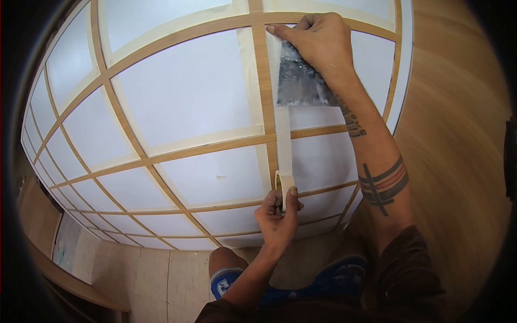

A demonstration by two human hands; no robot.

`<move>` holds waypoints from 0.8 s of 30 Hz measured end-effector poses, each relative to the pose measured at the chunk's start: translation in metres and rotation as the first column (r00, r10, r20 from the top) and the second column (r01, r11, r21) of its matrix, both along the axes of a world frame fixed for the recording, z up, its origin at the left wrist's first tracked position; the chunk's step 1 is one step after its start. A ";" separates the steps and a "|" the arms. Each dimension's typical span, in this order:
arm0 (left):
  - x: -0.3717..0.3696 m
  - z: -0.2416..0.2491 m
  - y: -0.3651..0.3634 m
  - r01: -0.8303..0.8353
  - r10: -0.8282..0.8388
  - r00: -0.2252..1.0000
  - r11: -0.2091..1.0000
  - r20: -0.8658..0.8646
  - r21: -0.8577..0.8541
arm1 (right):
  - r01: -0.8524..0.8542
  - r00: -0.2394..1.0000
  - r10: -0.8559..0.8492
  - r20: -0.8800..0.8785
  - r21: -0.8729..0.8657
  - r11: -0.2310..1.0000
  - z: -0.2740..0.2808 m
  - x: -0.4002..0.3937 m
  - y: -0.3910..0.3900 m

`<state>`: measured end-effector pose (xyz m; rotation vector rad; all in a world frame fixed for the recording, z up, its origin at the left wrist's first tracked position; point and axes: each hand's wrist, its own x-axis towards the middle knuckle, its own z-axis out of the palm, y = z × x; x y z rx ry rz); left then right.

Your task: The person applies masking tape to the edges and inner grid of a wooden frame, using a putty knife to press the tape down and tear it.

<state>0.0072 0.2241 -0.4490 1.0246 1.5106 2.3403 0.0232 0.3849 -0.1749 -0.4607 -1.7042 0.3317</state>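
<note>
A roll of masking tape (286, 192) is held in my left hand (277, 215), fingers closed around it. From the roll a pale tape strip (284, 137) runs up along the wooden slat (263, 81) of a white-panelled lattice. Higher up, my right hand (326, 43) grips a wide, smeared metal scraper (304, 81), its blade hanging downward over part of the strip. The right thumb presses at the strip's top end, beside the slat crossing. The scraper's handle is hidden by the hand.
White panels (183, 86) framed by wooden slats stretch to the left, several edged with tape. A small tape scrap (221, 177) sits on one panel. Wooden flooring (148, 280) lies below, and a brown wooden surface (452, 134) is at the right.
</note>
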 end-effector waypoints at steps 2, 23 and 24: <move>-0.003 0.000 0.005 0.010 -0.009 1.000 1.000 0.008 -0.026 | 0.009 1.000 -0.009 -0.015 -0.010 1.000 0.001 -0.003 0.003; -0.022 0.010 0.021 0.107 -0.102 0.989 0.993 0.106 -0.042 | -0.038 0.990 0.031 0.136 0.051 0.998 -0.025 -0.004 0.006; -0.022 0.011 0.021 0.108 -0.103 0.989 0.993 0.108 -0.038 | -0.035 0.991 0.028 0.134 0.046 0.998 -0.025 -0.003 0.007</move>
